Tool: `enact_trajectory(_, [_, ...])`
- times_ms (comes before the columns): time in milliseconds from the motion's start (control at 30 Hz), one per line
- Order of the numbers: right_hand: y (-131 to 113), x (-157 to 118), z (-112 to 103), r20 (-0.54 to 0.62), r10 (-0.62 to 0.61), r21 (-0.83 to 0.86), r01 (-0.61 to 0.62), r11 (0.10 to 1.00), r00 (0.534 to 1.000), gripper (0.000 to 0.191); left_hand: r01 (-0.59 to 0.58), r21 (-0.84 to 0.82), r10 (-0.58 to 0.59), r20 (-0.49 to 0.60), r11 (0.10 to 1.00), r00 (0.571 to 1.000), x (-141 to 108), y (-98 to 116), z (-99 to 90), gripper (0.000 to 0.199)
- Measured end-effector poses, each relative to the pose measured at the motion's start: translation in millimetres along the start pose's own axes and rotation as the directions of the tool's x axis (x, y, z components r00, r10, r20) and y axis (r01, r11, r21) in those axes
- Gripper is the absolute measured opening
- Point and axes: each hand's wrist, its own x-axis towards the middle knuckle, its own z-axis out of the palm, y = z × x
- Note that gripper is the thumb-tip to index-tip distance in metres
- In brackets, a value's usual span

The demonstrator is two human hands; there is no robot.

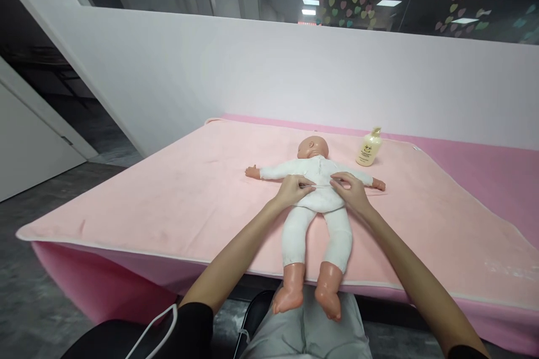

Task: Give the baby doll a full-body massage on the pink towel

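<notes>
The white-clad doll point(318, 185) points its head toward frame centre, bare feet bottom; left hand point(293, 189) and right hand point(352, 190) touch its waist, fingers bent, grip unclear.

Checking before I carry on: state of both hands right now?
Left hand: curled onto the doll's white top; grip cannot be told.
Right hand: curled there too; grip cannot be told.

Head-worn view, forward and down

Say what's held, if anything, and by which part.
Apparently the white cloth across the doll's midsection, pinched by left hand and right hand; fingertip contact isn't fully clear.
</notes>
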Motion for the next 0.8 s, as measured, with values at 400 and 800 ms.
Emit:
enact_trajectory(400, [1.0,26.5,14.7,0.265,0.018,-0.387,0.089,0.918,0.964,0.007,0.008,-0.024,-0.009,-0.043,1.0,0.999,-3.0,-3.3,5.2,0.019])
enact_trajectory(800, [12.5,15.7,22.6,0.073,-0.086,-0.304,0.104,0.947,0.994,0.009,-0.006,0.105,0.041,-0.331,0.994,0.943,15.0,13.3,-27.2,0.028])
